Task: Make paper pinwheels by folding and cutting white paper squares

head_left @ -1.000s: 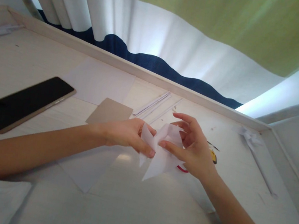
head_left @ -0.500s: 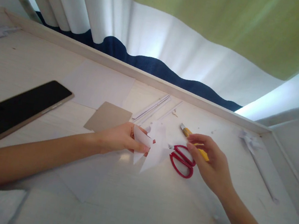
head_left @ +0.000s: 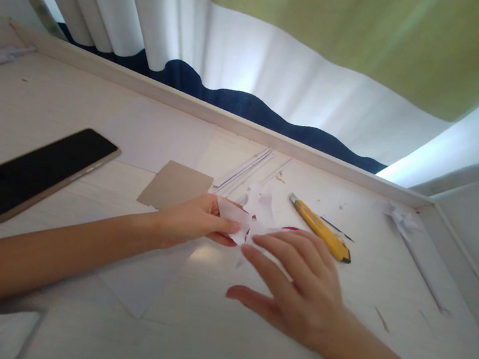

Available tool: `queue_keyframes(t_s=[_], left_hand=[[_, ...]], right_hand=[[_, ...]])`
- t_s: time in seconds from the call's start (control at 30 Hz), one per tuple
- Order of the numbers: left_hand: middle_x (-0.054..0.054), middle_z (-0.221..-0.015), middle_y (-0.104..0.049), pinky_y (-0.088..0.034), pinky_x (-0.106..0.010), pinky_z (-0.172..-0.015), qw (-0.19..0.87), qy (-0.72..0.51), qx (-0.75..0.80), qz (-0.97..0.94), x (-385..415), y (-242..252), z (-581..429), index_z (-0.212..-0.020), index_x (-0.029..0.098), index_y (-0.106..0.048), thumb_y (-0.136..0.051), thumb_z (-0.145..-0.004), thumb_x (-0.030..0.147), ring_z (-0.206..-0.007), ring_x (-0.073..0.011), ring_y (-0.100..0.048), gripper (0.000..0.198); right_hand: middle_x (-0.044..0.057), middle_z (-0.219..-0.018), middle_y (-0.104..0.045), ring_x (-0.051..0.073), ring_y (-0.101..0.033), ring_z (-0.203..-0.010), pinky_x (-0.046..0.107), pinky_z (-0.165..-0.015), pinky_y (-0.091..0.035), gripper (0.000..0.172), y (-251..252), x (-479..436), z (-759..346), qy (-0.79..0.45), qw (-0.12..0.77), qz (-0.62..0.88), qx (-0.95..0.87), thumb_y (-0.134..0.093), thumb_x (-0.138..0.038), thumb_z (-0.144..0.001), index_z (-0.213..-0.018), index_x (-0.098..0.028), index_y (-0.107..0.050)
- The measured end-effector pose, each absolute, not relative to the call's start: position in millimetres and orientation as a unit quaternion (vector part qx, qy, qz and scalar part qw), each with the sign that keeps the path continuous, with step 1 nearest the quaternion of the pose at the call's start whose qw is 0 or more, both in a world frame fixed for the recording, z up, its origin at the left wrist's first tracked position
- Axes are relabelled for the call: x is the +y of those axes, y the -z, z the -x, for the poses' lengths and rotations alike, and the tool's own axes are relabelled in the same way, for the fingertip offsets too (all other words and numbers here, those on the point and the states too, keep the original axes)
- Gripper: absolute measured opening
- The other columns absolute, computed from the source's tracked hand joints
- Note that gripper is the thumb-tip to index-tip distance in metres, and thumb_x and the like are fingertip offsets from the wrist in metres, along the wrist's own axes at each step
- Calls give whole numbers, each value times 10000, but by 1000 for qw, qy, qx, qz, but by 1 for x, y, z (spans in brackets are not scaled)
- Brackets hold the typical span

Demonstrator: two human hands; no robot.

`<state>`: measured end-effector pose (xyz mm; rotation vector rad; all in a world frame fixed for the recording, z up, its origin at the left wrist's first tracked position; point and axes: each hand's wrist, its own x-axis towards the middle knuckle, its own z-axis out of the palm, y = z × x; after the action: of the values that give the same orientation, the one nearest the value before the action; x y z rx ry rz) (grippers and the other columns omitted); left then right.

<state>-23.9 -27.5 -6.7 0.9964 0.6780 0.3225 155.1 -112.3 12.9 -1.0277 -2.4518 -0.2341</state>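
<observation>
My left hand (head_left: 200, 220) is closed on a small piece of white paper (head_left: 234, 217), pinching it between thumb and fingers over the table's middle. Close by on the right, my right hand (head_left: 300, 284) has its fingers spread and holds nothing that I can see; its fingertips come near the paper, and I cannot tell whether they touch. Beneath that hand the scissors (head_left: 290, 228) are almost wholly covered, with only a bit of red handle showing. A yellow box cutter (head_left: 322, 228) lies beyond it. White paper scraps (head_left: 263, 201) lie just behind the held piece.
On the left rests a dark-screened phone (head_left: 36, 173). A grey-beige card (head_left: 178, 185) and a white paper sheet (head_left: 160, 135) lie behind my left hand. Thin paper strips (head_left: 245, 171) are near the back ledge (head_left: 213, 112). A rolled paper stick (head_left: 419, 260) lies at the right.
My right hand has moved left from beside the cutter toward the held paper, its fingers spreading and covering the scissors. The box cutter is now uncovered. My left hand keeps its pinch.
</observation>
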Motion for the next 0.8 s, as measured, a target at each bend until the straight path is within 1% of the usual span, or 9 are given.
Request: queue_keyframes(t_s=[0.07, 0.13, 0.2, 0.3, 0.4, 0.5, 0.6, 0.7, 0.8], left_hand=[[-9, -818, -660, -471, -185, -698, 821, -155, 314, -451, -31, 6, 22, -887, 156, -638, -569, -758, 157, -764, -99, -593, 147], [-1, -779, -656, -474, -172, -676, 829, -163, 308, -438, -33, 7, 22, -874, 152, -642, -567, -758, 150, -744, -92, -591, 138], [-2, -773, -657, -478, -184, -703, 832, -172, 304, -431, -33, 7, 21, -850, 146, -649, -577, -751, 152, -756, -97, -595, 123], [-18, -818, -666, -472, -248, -786, 834, -172, 305, -426, -31, 10, 22, -834, 143, -657, -578, -752, 179, -805, -127, -601, 119], [-30, -823, -674, -461, -292, -817, 835, -168, 299, -430, -29, 12, 22, -881, 151, -655, -582, -751, 220, -815, -148, -608, 164], [-37, -838, -682, -458, -278, -803, 833, -156, 283, -449, -28, 11, 24, -909, 160, -656, -583, -754, 271, -833, -152, -607, 204], [-23, -876, -679, -433, -239, -817, 816, -150, 255, -496, -29, 9, 25, -900, 173, -661, -591, -752, 265, -884, -142, -591, 187], [-26, -899, -673, -393, -266, -882, 804, -162, 231, -523, -32, 9, 23, -928, 171, -648, -628, -720, 212, -933, -160, -580, 213], [-42, -913, -668, -422, -288, -840, 813, -176, 244, -498, -34, 12, 21, -933, 158, -629, -636, -711, 197, -892, -170, -599, 226]], right_hand=[[90, -952, -657, 234, -556, -843, 409, -749, -424, 274, -7, -114, -144, 95, 226, 360, -900, -583, -266, -770, -1011, -138, -568], [64, -899, -670, 204, -562, -789, 367, -706, -433, 180, -3, -113, -140, 63, 241, 388, -887, -558, -163, -783, -960, -153, -585], [50, -855, -672, 187, -559, -753, 337, -676, -434, 137, -1, -110, -141, 26, 257, 422, -869, -548, -128, -784, -905, -166, -598], [39, -824, -669, 178, -546, -738, 332, -680, -424, 103, -4, -107, -147, -1, 267, 446, -855, -555, -153, -785, -871, -176, -608], [18, -758, -654, 170, -533, -711, 340, -684, -405, 56, -8, -104, -151, -43, 273, 465, -841, -570, -182, -776, -812, -190, -612], [19, -713, -634, 165, -533, -692, 331, -671, -398, 39, -11, -101, -151, -104, 290, 506, -806, -572, -184, -769, -757, -186, -610], [15, -696, -621, 160, -539, -683, 309, -656, -403, 40, -11, -100, -149, -162, 311, 539, -766, -587, -189, -754, -723, -185, -612], [13, -706, -624, 165, -549, -696, 293, -652, -411, 39, -8, -100, -148, -216, 318, 577, -721, -602, -217, -738, -721, -184, -614], [10, -696, -618, 161, -549, -687, 277, -632, -416, 58, -7, -100, -147, -245, 315, 618, -677, -614, -236, -722, -715, -180, -602]])
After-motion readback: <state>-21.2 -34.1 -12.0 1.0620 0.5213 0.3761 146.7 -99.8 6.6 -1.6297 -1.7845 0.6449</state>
